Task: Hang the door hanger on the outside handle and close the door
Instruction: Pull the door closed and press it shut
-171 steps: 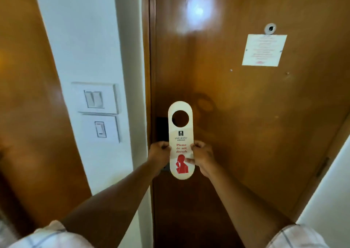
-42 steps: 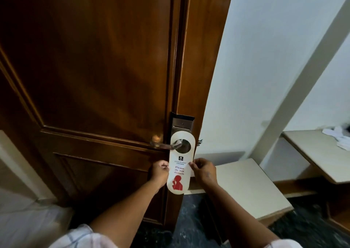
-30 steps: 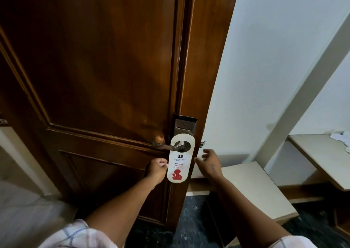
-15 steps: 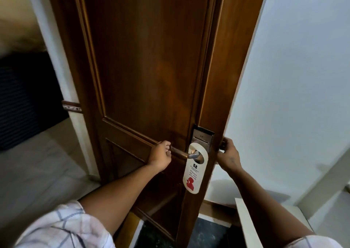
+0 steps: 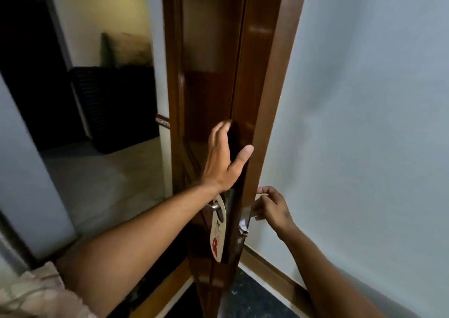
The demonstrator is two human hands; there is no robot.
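The dark wooden door [image 5: 209, 50] stands ajar, seen almost edge-on in the middle of the view. A cream door hanger [image 5: 218, 232] with red print hangs from the metal outside handle [image 5: 213, 206]. My left hand [image 5: 222, 162] is open with spread fingers, just above the handle, against the door's outer face and edge. My right hand [image 5: 272, 208] is on the other side of the door edge, fingers curled at the inside handle, which is mostly hidden behind the door.
A pale wall [image 5: 364, 123] fills the right side, with a wooden skirting board [image 5: 272, 269] along its foot. To the left, a dim corridor with a pale floor [image 5: 102, 184] and a dark piece of furniture [image 5: 114, 106].
My left hand has let go of the outside handle and risen, open, against the door. The door has swung so I see it more edge-on. The hanger stays on the handle.
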